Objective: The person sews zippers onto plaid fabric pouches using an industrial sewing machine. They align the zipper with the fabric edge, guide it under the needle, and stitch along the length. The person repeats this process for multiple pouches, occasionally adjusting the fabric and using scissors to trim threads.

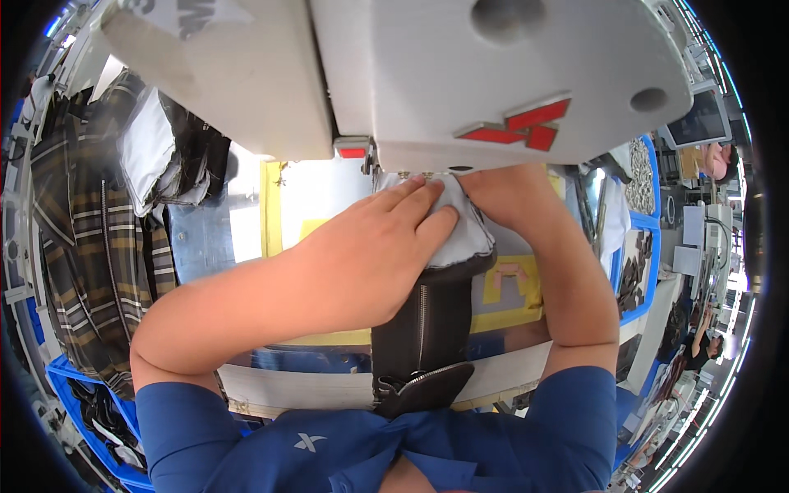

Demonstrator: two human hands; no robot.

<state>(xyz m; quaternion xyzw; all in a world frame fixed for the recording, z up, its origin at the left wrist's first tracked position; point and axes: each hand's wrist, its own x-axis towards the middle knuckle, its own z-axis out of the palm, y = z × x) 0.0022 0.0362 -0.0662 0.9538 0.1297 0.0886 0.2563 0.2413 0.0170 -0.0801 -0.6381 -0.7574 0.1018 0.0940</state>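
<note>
My left hand (390,238) lies with its fingers stretched out on a white piece of cloth (467,234), close under the head of a large white sewing machine (411,99). My right hand (497,193) rests at the cloth's right side, its fingers hidden beneath the machine head. From the white cloth a dark fabric strip with a metal zipper (448,320) runs toward my body. Its near end is folded open over the table edge. The needle area is mostly covered by the machine head and my fingertips.
Plaid garments (82,238) with zippers are heaped on the left. A blue crate (74,382) with dark pieces stands at lower left. Blue bins (657,246) with small parts stand at right. Yellow tape (271,205) marks the work plate. Other people sit at far right.
</note>
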